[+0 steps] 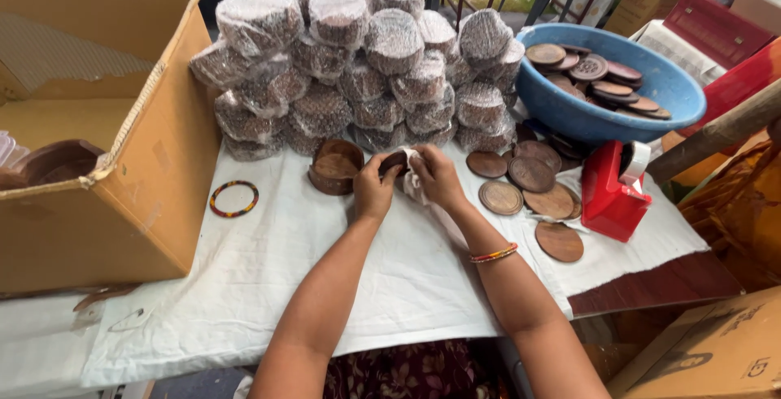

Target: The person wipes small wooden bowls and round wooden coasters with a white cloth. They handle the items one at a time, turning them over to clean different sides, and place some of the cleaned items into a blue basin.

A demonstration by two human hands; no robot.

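Observation:
My left hand [373,189] grips a small dark wooden round piece [394,161] at the middle of the table. My right hand [435,174] presses a white cloth [412,179] against that piece; a beaded bangle sits on that wrist. Just left of the hands stands a round wooden holder [335,166]. To the right lie several loose wooden coasters [530,188] on the white table cover [268,261].
A pile of plastic-wrapped coaster sets [358,65] rises behind the hands. A blue basin [663,90] with more coasters sits back right, a red tape dispenser [610,191] in front of it. A big open cardboard box [122,147] stands left, a beaded ring [234,199] beside it.

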